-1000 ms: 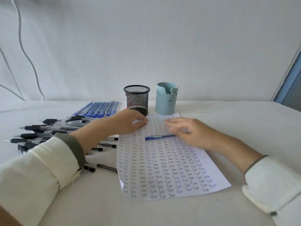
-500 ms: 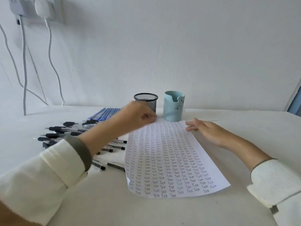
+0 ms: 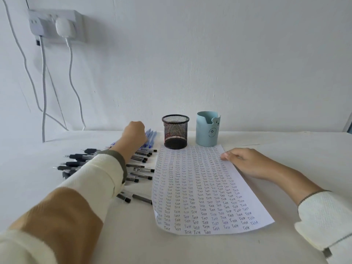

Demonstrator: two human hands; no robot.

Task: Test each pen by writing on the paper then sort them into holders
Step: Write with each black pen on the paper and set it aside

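One pen cleared from white paper sheet (image 3: 202,187); left hand (image 3: 134,133), grasp indeterminate, reaches blue plastic pens (image 3: 151,139) for next test; right hand (image 3: 245,161) released.

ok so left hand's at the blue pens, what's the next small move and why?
Probably lift one of the blue pens and bring it to the paper. The left hand hangs curled over them with its fingers hidden, so a grip cannot be confirmed. The right hand rests on the paper's edge, and the mesh holder looks empty.
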